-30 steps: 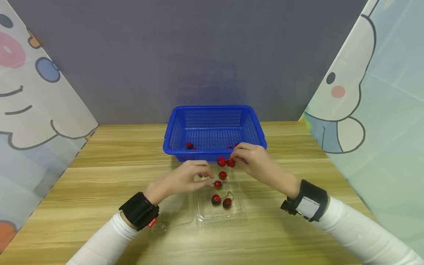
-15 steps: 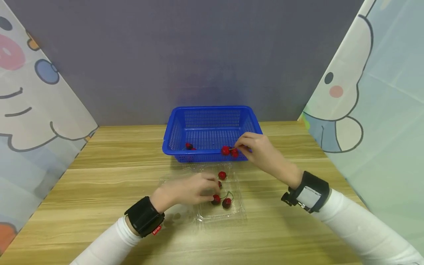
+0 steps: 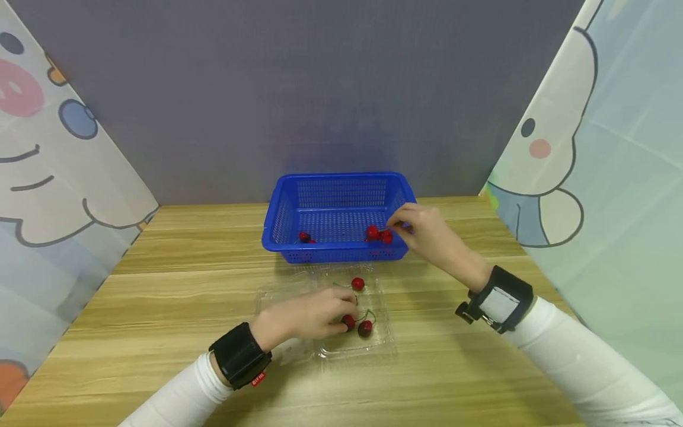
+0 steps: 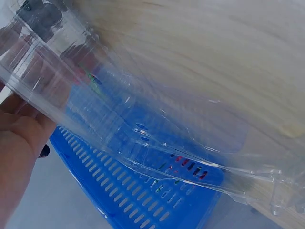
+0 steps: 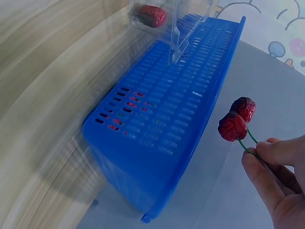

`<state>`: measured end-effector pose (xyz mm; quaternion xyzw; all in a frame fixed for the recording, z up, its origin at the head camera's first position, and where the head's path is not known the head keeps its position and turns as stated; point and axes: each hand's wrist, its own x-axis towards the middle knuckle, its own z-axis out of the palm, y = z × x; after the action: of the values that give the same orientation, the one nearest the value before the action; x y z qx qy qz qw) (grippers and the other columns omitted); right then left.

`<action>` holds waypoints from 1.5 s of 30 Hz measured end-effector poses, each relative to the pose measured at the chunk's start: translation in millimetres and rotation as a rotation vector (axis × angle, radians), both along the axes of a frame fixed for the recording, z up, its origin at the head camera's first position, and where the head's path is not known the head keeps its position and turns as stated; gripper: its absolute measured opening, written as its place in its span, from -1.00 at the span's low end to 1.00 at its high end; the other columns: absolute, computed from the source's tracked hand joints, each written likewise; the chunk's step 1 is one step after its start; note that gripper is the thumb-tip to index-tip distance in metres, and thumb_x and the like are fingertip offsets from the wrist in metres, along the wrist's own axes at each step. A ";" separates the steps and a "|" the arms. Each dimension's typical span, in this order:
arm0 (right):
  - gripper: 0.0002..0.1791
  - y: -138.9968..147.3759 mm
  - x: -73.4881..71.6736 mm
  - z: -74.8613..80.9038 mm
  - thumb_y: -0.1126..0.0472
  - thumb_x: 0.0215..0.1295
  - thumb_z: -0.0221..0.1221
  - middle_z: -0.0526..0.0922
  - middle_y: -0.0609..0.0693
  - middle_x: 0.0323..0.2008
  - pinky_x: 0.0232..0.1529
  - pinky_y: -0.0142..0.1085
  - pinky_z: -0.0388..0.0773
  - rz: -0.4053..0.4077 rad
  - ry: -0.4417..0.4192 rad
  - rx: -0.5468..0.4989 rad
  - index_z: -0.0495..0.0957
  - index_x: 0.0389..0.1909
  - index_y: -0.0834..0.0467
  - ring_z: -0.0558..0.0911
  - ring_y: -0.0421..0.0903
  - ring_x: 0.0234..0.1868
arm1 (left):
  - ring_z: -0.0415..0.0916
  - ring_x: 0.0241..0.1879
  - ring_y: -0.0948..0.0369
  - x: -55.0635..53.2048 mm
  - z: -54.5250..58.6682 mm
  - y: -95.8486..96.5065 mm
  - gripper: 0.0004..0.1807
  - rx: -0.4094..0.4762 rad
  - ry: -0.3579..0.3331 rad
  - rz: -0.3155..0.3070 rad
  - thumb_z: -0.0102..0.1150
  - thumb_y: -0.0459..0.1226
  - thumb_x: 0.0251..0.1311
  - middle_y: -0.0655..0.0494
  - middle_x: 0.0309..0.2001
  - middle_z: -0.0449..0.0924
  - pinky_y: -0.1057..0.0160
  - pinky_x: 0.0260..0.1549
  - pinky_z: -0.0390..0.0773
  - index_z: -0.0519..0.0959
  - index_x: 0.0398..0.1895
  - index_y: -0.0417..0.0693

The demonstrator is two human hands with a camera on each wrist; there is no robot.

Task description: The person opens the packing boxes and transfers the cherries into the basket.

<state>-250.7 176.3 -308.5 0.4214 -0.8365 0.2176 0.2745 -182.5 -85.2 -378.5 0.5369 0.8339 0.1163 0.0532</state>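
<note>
My right hand [image 3: 424, 234] pinches the joined green stems of a pair of red cherries [image 5: 233, 127]. They hang over the near right part of a blue plastic basket [image 3: 277, 245]. My left hand [image 3: 315, 311] is low over a clear plastic clamshell box [image 3: 381, 344], fingers bent at the cherries inside. Two stemmed cherries [image 3: 365, 328] lie by its fingertips, and a single cherry [image 3: 358, 284] lies farther back. The fingers cover another cherry; I cannot tell whether they grip one. In the left wrist view, clear plastic overlaps the left hand [image 4: 24, 129].
More cherries [image 3: 305, 236] lie in the basket's near left corner, and some red shows through its slots on the right. The wooden table [image 3: 459, 367] ends at a grey back wall [image 3: 341, 89]. Cartoon-printed sheets [image 3: 613, 178] stand at both sides.
My right hand has carried its cherry pair forward from above the clear box to over the basket. My left hand has moved right and nearer to me, covering a cherry in the box.
</note>
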 end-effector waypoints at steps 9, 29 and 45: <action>-0.85 5.9 -12.5 2.9 0.55 0.05 0.33 0.66 0.05 -0.38 -0.33 -0.30 0.58 -0.047 -0.014 0.000 0.68 -0.42 0.27 0.67 -0.04 -0.36 | 0.41 -0.22 0.40 2.0 -0.5 1.8 -0.83 -0.035 -0.001 0.040 0.33 -0.33 0.21 0.24 -0.19 0.46 0.57 -0.21 0.37 0.63 -0.14 -0.01; -0.89 11.2 -36.1 1.0 0.52 0.08 0.32 0.65 0.04 -0.40 -0.31 -0.30 0.56 -0.127 -0.082 0.069 0.69 -0.43 0.26 0.66 -0.05 -0.36 | 0.41 -0.26 0.43 3.8 -4.8 11.2 -0.80 -0.063 0.027 0.063 0.38 -0.36 0.12 0.30 -0.24 0.46 0.57 -0.25 0.37 0.61 -0.21 0.04; -0.91 13.9 -46.6 2.7 0.51 0.11 0.31 0.66 0.11 -0.39 -0.30 -0.26 0.57 -0.168 -0.135 0.126 0.69 -0.40 0.29 0.67 0.00 -0.35 | 0.41 -0.29 0.44 5.1 -6.2 14.9 -0.78 -0.022 0.011 0.042 0.35 -0.43 0.06 0.31 -0.27 0.47 0.61 -0.29 0.35 0.62 -0.27 0.03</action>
<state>-297.3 190.2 -305.8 0.3505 -0.8974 0.1689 0.2080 -177.4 -70.3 -384.7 0.5195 0.8464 0.1054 0.0519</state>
